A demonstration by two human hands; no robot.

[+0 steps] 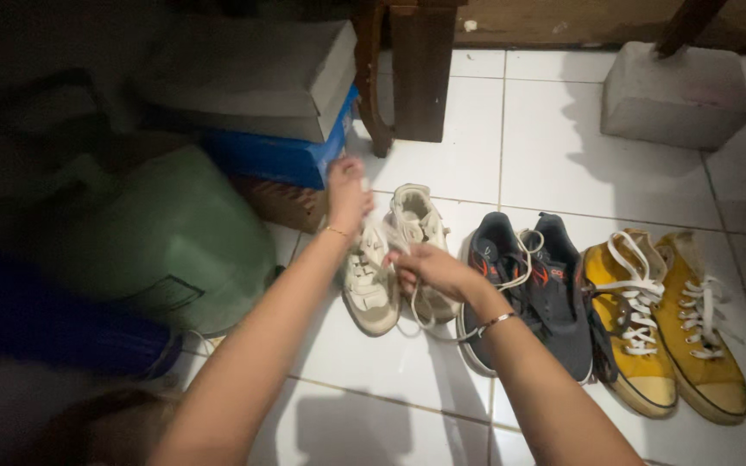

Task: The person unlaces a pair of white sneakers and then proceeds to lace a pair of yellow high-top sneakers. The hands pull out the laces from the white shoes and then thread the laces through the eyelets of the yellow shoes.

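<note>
Both hands, left hand (347,192) and right hand (429,269), pinch laces of cream sneakers (395,259) pointing toes toward the person.

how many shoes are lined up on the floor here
6, in three pairs on the white tiles: two cream shoes under the hands, two dark navy shoes in the middle, two yellow shoes on the right. More could be hidden in the dark left side.

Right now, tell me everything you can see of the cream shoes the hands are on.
The cream shoes are a pale, low pair with pale laces, seemingly fabric or leather, standing side by side on the white tile floor, toes toward the camera. They are leftmost in a row, beside the dark shoes. The right hand pinches a loose lace over them; the left hand is raised at their heel end.
</note>
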